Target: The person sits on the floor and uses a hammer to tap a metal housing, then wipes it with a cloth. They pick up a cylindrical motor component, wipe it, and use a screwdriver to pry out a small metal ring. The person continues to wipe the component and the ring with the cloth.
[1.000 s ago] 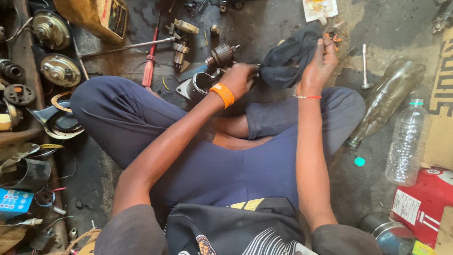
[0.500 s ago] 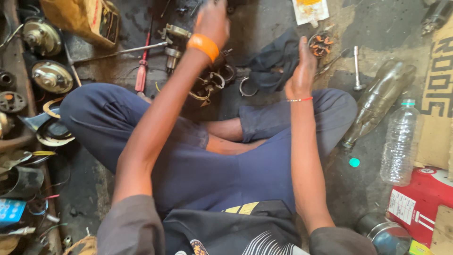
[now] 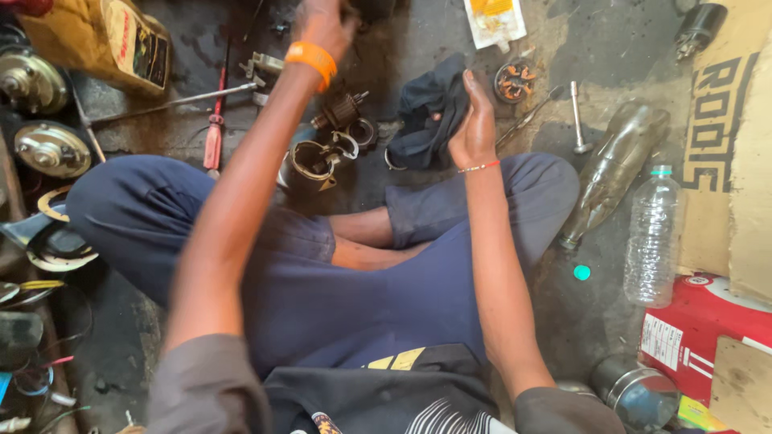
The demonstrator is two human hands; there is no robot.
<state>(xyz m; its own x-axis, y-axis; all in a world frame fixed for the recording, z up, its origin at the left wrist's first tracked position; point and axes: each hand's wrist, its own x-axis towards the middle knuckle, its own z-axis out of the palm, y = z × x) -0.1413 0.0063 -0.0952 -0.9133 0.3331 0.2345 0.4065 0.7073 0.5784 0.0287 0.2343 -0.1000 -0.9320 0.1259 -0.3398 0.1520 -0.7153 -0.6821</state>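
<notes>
Cloth (image 3: 430,112) lies bunched on the floor under the right hand (image 3: 473,128), fingers loosely curled on it. Left hand (image 3: 326,22) reaches far; its grip is blurred, unclear.

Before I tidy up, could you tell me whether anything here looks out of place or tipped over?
The brown glass bottle lies on its side on the dirty floor, beside the upright clear plastic bottle. Metal parts lie scattered in front of the crossed legs, near the dark rag held by the right hand.

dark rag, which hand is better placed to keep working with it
Right. The right hand already rests against the dark rag, while the left hand is stretched far forward to the frame's top edge, away from it.
</notes>
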